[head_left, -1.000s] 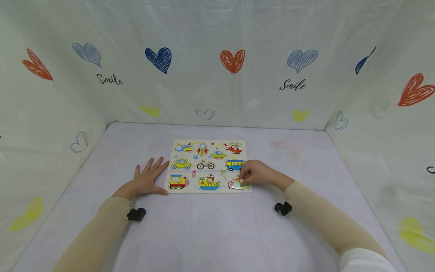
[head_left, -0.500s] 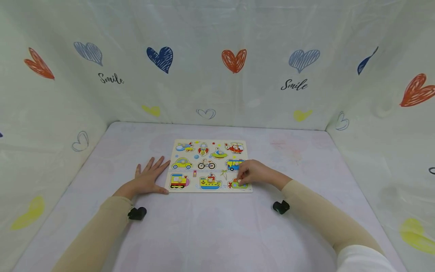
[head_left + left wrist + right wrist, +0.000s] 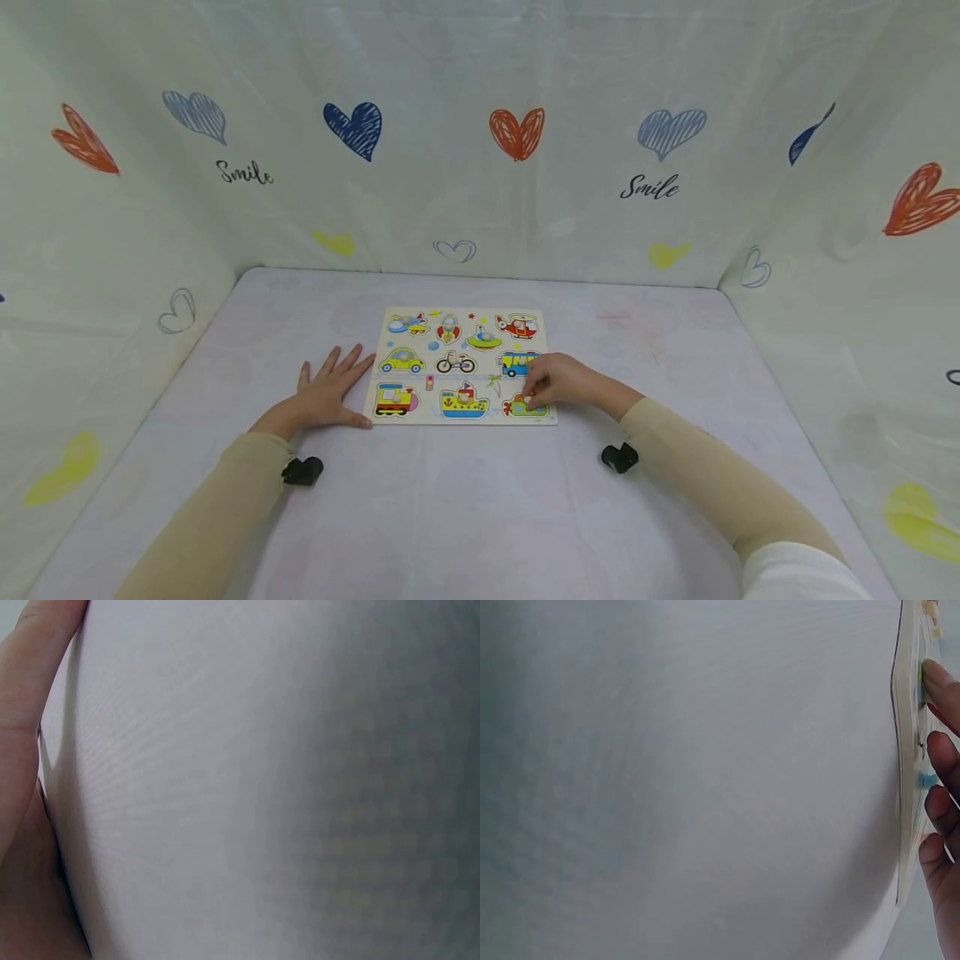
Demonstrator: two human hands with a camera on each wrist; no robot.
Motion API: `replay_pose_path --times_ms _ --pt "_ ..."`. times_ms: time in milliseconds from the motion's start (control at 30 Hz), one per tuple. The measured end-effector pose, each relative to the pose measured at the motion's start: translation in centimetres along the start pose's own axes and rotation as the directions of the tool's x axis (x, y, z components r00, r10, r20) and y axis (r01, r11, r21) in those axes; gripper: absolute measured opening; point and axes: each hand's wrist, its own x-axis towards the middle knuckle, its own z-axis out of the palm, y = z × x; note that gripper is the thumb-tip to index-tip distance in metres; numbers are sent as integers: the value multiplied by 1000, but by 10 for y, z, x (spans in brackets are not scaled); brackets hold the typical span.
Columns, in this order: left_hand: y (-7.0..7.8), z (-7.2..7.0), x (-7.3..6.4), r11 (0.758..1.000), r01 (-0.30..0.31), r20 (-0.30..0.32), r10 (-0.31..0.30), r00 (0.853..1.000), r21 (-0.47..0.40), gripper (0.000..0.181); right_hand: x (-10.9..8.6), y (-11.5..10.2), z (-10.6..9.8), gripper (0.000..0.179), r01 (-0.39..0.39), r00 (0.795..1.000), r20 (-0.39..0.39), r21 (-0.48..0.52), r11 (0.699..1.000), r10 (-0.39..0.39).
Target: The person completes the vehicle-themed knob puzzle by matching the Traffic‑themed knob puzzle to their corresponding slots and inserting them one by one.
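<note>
A wooden knob puzzle board (image 3: 430, 408) lies on the table, its vehicle pieces seated in their cut-outs. At its front right corner, my right hand (image 3: 562, 382) pinches the small knob of a green submarine piece (image 3: 536, 410), which lies level in its slot and is partly covered by the fingers. In the right wrist view, the fingers (image 3: 941, 754) are curled over the board's face. My left hand (image 3: 322, 398) rests spread out at the board's left edge, thumb and fingertips right at the rim. The left wrist view catches only part of that hand (image 3: 19, 712) against the pale surface.
Among the other pieces are a blue bus (image 3: 516, 364), a yellow boat (image 3: 463, 402) and a train (image 3: 393, 400). Pale cloth covers the table (image 3: 450, 517). A curtain (image 3: 435, 183) with printed hearts encloses the back and sides. Black wrist cameras (image 3: 303, 472) sit by both sleeves.
The submarine piece, tilted and glinting one second ago, has settled flat into its slot under my right hand. My left hand stays in place.
</note>
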Motion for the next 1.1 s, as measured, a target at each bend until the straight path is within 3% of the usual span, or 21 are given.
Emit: replay_pose_path --times_ms 467,867,1100 --pt "-4 3 2 1000 -8 -15 8 1000 5 119 4 0 -2 9 -4 1000 28 -79 997 6" --pt "-2 3 0 1000 -6 -3 6 1000 -16 118 -2 2 4 8 -55 998 7 41 998 54" --pt "-4 2 0 1000 -11 -9 11 1000 -16 119 -4 0 1 12 -49 999 -15 49 998 49"
